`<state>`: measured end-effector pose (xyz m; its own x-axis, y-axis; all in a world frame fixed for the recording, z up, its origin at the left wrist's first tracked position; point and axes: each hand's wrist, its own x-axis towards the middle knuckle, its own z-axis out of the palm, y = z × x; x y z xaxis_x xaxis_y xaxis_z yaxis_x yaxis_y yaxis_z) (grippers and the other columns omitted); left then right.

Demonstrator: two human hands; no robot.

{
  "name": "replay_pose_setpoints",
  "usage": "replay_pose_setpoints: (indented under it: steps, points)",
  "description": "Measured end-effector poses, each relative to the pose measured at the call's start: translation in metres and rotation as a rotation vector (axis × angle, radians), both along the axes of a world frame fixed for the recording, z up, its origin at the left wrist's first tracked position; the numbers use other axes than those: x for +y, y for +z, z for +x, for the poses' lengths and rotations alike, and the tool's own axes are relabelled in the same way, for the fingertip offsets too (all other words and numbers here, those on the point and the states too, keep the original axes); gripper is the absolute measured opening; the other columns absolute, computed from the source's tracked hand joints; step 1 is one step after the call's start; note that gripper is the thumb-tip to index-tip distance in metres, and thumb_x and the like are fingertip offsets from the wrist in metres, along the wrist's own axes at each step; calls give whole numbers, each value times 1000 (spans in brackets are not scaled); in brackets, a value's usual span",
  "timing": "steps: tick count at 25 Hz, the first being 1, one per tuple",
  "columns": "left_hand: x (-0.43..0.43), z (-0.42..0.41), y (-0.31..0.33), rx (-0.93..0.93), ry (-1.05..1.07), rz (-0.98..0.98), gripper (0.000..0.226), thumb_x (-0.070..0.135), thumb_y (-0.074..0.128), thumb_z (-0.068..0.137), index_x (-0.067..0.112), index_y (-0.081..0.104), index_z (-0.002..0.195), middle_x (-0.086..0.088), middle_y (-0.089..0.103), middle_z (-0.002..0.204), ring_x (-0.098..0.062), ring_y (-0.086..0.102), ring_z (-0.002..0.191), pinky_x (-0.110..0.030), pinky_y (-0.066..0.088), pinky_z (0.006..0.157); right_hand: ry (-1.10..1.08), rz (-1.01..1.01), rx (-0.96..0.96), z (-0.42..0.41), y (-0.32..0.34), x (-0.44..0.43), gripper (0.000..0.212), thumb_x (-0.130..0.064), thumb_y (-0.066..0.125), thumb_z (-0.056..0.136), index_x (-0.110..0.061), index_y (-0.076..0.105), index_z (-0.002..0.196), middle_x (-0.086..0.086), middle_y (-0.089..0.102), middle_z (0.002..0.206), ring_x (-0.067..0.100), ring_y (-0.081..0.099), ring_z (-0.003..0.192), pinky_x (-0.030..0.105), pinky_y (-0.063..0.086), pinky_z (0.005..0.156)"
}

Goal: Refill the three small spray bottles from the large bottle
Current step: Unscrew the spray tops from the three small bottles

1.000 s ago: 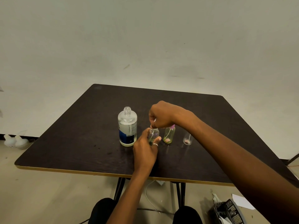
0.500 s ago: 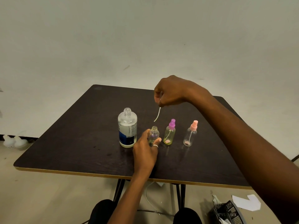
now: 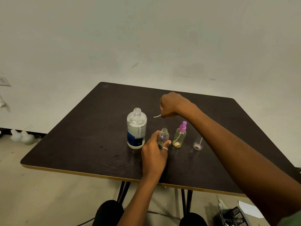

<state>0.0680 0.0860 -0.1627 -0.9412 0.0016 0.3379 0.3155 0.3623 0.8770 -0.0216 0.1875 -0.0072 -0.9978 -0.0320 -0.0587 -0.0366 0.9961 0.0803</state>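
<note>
Right hand had dropped toward the far edge of the table, clenching the sprayer tube (cap hidden). Left hand gripped the open small bottle beside the large bottle, mid-table. With such a narrow neck, pouring could spill.

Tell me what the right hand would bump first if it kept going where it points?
Probably nothing: the right hand, holding a thin white tube, points across the dark table toward the wall. The large clear bottle stands off that line, though depth is unclear.

Bare indoor room, blank off-white wall, dark table on black legs, pale floor, scattered litter
</note>
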Motion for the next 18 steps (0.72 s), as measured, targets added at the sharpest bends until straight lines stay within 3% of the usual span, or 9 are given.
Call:
replay_pose_setpoints:
  steps: [5,9,18]
  points:
    - [1,-2,-4,-13,-6,14,53,33,75,86,20,57,134,5,70,119,-7,65,107,-21,53,89,-92,-22,-52,-21,-23,-5,18,-21,75,74,-6,69,80,8,68,75,20,68,68,33,60,70]
    - [2,-4,-8,-7,-2,10,54,35,74,86,20,56,135,4,69,121,-8,64,110,-28,54,92,-211,-140,-136,-34,-38,-8,15,-16,75,76,-3,68,76,11,71,68,21,72,56,35,62,65]
    - [2,-3,-6,-11,-16,29,52,32,74,87,24,55,134,7,68,121,-5,64,109,-28,55,91,-320,-218,-212,-43,-59,-9,14,-15,73,80,-2,68,83,13,72,71,25,73,59,38,62,67]
